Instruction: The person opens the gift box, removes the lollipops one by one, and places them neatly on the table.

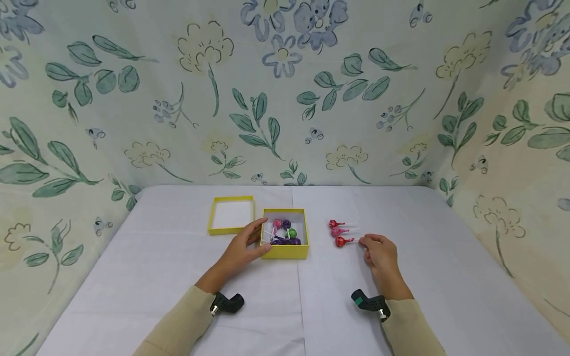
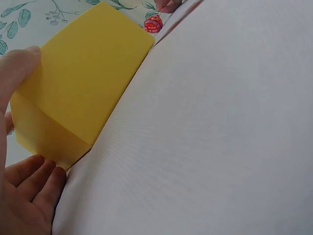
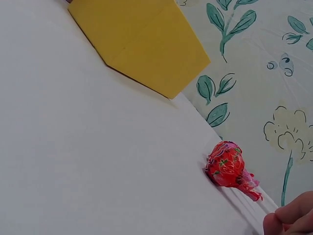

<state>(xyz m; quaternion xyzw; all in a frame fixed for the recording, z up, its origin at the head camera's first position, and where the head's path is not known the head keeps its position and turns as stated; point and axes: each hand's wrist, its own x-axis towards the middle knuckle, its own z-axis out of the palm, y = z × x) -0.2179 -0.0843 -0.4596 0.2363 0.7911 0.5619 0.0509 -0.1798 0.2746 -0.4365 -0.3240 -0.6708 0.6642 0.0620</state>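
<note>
A yellow box [image 1: 285, 252] stands open-topped near the middle of the table, holding several wrapped lollipops in pink, purple and green. My left hand [image 1: 242, 247] grips its left end. The thumb lies on the front wall, and in the left wrist view other fingers [image 2: 39, 183] touch the end wall. To the right of the box, three lollipops lie in a column, sticks pointing right: a red one [image 1: 334, 224], a pink one [image 1: 337, 232] and the nearest red one [image 1: 342, 242]. My right hand [image 1: 382, 257] pinches the stick of that nearest red lollipop, whose head appears beside the table surface in the right wrist view.
A yellow box lid [image 1: 224, 231] lies inside up, behind and left of the box. White cloth [image 1: 347, 198] covers the table, with a floral curtain [image 1: 285, 123] rising behind it and at both sides.
</note>
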